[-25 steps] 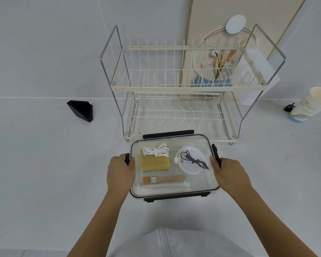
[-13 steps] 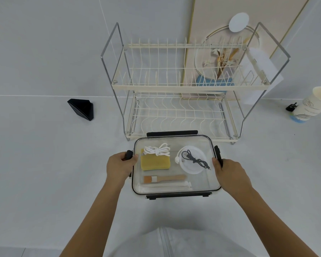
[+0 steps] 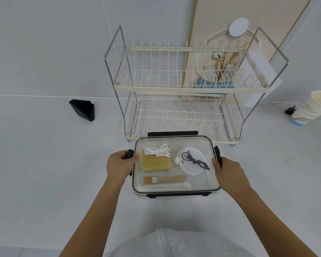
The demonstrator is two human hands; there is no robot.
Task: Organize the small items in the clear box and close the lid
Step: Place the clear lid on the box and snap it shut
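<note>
The clear rectangular plastic box sits lidded on the white table, near the rack. Left hand grips the left black latch; right hand clasps the right latch. Press both down evenly until seated.

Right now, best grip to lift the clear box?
Take the box by its two short ends, one hand from each side, at the black side latches. It is wide and flat, and the left hand and right hand are there.
</note>
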